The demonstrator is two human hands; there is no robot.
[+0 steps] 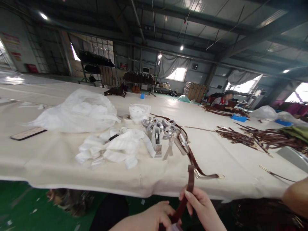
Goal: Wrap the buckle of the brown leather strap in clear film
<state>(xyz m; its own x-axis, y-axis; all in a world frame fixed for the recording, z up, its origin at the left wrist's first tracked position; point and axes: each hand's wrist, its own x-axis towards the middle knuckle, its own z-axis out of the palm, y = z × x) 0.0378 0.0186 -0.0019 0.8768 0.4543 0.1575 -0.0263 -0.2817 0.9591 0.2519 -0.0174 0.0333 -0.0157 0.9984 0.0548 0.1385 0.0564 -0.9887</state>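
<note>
Down at the near edge of the table, both hands are closed on one brown leather strap (pixel 190 183): the left hand (pixel 151 219) pinches its lower end between thumb and fingers, and the right hand (pixel 202 208) wraps around it just above, fingers curled tight against the leather. From there the strap rises over the table's rim and runs away across the cream table cloth (pixel 48 160), where a gold clasp (pixel 196 174) shows beside it, and it trails back toward a cluster of wrapped metal rings (pixel 158 124). Just left of the strap stands a white tape dispenser (pixel 157 141), and left of that lies a loose heap of white wrapping pieces (pixel 113 147). Farther back sit a big crumpled plastic bag (pixel 79 110) and a smaller one (pixel 139 112). A dark phone (pixel 27 133) lies flat near the left edge. Over on the right, well apart, a tangle of brown straps (pixel 260 138) spreads out, and a person (pixel 225 99) sits at the far end
</note>
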